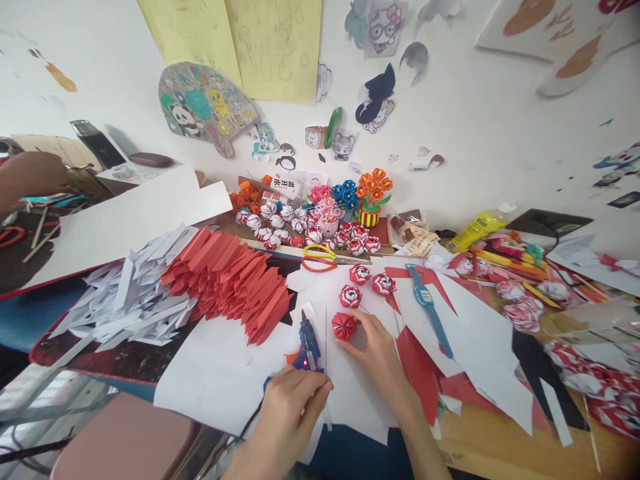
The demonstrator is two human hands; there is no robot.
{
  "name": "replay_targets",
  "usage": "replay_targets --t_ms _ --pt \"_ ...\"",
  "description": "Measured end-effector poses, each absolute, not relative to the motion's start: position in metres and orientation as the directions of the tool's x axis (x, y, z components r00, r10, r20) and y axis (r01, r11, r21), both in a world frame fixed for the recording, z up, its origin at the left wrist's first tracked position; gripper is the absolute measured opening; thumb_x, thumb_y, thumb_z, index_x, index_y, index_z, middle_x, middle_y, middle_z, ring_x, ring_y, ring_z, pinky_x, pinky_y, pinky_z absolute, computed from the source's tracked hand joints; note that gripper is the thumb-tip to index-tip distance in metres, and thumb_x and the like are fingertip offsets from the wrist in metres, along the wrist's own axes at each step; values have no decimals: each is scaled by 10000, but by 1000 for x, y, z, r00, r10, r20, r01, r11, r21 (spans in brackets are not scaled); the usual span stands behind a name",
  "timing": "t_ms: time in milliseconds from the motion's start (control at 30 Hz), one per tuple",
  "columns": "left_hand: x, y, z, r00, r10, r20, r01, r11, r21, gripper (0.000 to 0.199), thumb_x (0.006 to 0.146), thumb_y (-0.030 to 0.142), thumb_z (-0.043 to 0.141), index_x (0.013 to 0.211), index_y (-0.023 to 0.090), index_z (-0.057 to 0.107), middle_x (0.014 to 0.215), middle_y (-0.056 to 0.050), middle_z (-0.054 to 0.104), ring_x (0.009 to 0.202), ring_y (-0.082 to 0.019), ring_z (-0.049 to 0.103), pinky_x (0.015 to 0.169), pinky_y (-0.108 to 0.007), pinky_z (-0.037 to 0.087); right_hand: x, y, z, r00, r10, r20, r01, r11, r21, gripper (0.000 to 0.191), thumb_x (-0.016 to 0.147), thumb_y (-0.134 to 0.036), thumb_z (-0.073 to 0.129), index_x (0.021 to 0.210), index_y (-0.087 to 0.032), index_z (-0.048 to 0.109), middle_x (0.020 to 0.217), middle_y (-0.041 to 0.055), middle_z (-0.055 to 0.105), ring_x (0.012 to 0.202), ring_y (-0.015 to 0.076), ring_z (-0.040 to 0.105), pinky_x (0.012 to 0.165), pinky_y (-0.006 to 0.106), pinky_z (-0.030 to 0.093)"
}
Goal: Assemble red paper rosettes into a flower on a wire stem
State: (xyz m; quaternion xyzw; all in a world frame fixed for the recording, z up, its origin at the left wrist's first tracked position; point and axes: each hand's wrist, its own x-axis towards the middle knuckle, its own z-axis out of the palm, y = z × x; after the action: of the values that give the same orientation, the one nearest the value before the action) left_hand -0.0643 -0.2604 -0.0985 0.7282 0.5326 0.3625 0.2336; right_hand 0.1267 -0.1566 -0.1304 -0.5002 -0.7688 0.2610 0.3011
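A small round red folded-paper flower point(344, 326) is between the thumb and fingers of my right hand point(374, 350), just above the white paper. My left hand point(295, 403) is closed in a pinch on a thin straight wire point(326, 333) that points away from me. Touching or just beyond that hand lies a blue glue gun point(309, 343), its dark nozzle pointing away and a small red light showing. Several red-and-white paper flowers point(350, 295) rest beyond my right hand. White paper sheets point(220, 367) cover the work surface.
Folded red paper strips point(230, 277) and white strips point(140, 293) are heaped at left. Yellow-handled scissors point(320, 257) lie behind, before finished flowers point(297, 217). A blue watch point(430, 310) and red paper scraps point(420, 367) lie right. Another person's hand point(33, 173) is far left.
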Motion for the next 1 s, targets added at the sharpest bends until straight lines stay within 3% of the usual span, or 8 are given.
replay_targets --t_ms 233,500,733,1000 --pt "-62 -261 -100 170 945 280 605 -325 727 146 974 170 477 928 198 613 717 8 660 613 -131 567 650 -273 399 128 -152 -123 -438 867 237 653 488 -579 450 897 -268 643 1326 -268 509 1236 66 619 1157 257 572 990 436 495" --pt "-60 -259 -99 175 930 324 627 -359 691 166 970 173 475 907 190 627 669 5 644 576 -132 561 611 -272 395 132 -167 -129 -378 794 476 674 588 -446 315 888 -261 618 1192 -191 571 942 87 681 866 247 644 785 405 546" --pt "-54 -258 -96 215 935 283 611 -355 708 164 974 165 473 918 187 625 709 -5 666 605 -128 583 634 -272 413 125 -176 -141 -227 886 405 708 436 -556 309 866 -329 657 1132 -204 562 1039 101 636 985 278 596 854 451 525" --pt "-55 -256 -98 199 927 317 608 -370 702 154 967 159 478 916 191 619 675 13 639 580 -124 552 617 -268 404 124 -194 -143 -129 944 304 707 303 -640 518 907 -313 598 1392 -241 432 971 68 602 922 257 571 839 434 513"
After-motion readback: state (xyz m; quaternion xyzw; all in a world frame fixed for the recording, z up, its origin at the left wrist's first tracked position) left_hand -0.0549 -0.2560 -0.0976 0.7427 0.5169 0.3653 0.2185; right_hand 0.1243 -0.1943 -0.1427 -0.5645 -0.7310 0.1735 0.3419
